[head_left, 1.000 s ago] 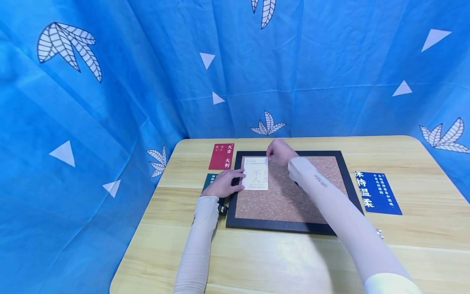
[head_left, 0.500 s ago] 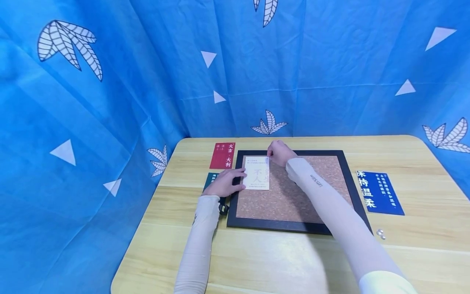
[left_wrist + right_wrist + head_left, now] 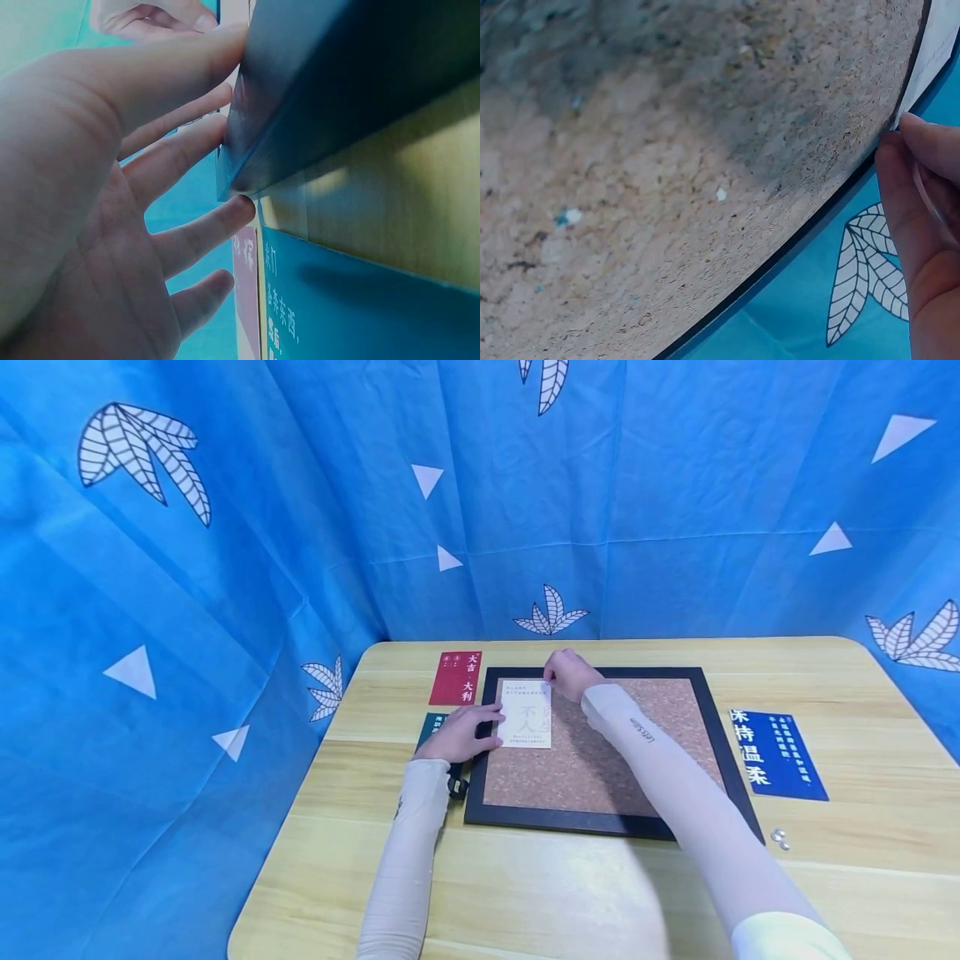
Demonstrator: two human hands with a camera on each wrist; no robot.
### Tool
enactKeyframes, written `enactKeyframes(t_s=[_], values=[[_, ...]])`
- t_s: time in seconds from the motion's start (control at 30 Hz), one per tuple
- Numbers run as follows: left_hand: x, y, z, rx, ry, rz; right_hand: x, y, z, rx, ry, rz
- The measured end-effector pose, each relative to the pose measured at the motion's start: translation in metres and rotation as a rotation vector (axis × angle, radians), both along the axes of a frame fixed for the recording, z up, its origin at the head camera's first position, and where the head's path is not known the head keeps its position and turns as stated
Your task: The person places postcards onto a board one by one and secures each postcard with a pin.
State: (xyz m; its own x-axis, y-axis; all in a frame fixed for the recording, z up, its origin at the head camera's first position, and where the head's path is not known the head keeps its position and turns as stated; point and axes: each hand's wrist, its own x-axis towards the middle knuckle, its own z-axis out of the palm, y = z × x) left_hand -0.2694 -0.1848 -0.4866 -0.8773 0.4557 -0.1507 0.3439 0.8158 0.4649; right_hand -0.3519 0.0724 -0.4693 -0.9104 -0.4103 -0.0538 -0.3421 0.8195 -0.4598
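Note:
A white card [image 3: 528,735] printed with pale Chinese characters lies at the top left of a black-framed corkboard [image 3: 540,785]. My left hand [image 3: 459,737] spreads its fingers over the board's left side, fingertips at the card's left edge. In the left wrist view, that hand [image 3: 142,202] has straight fingers, thumb and fingertips against the dark frame [image 3: 300,97]. At the card's top right corner, the thumb and forefinger of my right hand [image 3: 572,675] pinch what appears to be a small thumbtack, hidden between them. The right wrist view shows the right fingertips [image 3: 904,139] meeting there.
A red card [image 3: 453,678] and a partly covered green card [image 3: 431,727] lie left of the board. A blue card [image 3: 783,756] lies on its right. Several small silver tacks [image 3: 780,838] rest on the wooden table [image 3: 547,893]. A blue curtain [image 3: 660,510] hangs behind.
The view has shifted slightly. My right forearm has drawn a little inward, bringing the silver tacks more into sight. Both hands stay at the card with little movement.

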Motion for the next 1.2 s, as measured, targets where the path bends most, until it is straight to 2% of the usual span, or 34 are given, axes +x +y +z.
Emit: enactKeyframes(t_s=[0.33, 0.67, 0.93, 1.2], values=[[0.001, 0.000, 0.002, 0.009, -0.014, 0.004, -0.002, -0.006, -0.001, 0.083, 0.013, 0.032], [0.001, 0.000, 0.002, 0.017, -0.017, 0.004, 0.002, -0.010, 0.001, 0.151, -0.013, -0.002], [0.001, 0.000, 0.001, 0.016, -0.010, 0.000, 0.006, -0.009, 0.003, 0.147, -0.009, 0.005], [0.000, -0.001, 0.002, 0.006, -0.012, -0.001, 0.007, -0.006, 0.001, 0.085, -0.074, -0.014]])
